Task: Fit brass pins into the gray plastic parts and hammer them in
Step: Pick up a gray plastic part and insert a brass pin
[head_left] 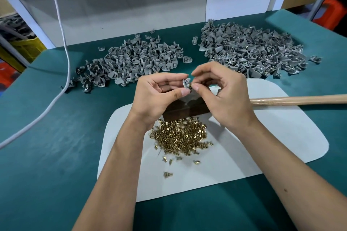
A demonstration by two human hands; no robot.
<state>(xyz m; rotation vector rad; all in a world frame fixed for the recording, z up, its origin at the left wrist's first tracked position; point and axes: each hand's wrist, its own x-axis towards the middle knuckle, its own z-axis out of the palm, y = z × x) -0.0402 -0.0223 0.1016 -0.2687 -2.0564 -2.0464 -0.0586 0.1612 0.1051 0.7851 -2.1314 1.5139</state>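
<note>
Left hand (156, 92) raised above the bench, thumb and forefinger pinching a gray plastic part (185, 83). Right hand (219, 90) meeting it from the other side, thumb and forefinger pinching a brass pin (190, 86) against the part's side, remaining fingers loosely curled.

Directly beneath the fingertips: a dark block (185, 108), partly hidden by both hands, on a white mat (262, 137). Nearer the body than the fingers, heaped on the mat against the block: loose brass pins (180, 137), a few strays scattered closer still. Beyond the fingers to the left: a pile of gray parts (131, 62) on the green bench (47, 137). Beyond to the right: a bigger pile (249, 52), brass glinting in several pieces. Just right of the right hand: a wooden handle (300, 99) lying across the mat, its head hidden behind the hand. Far left of the fingers: a white cable (63, 43) trailing over the bench. No legible writing anywhere.
</note>
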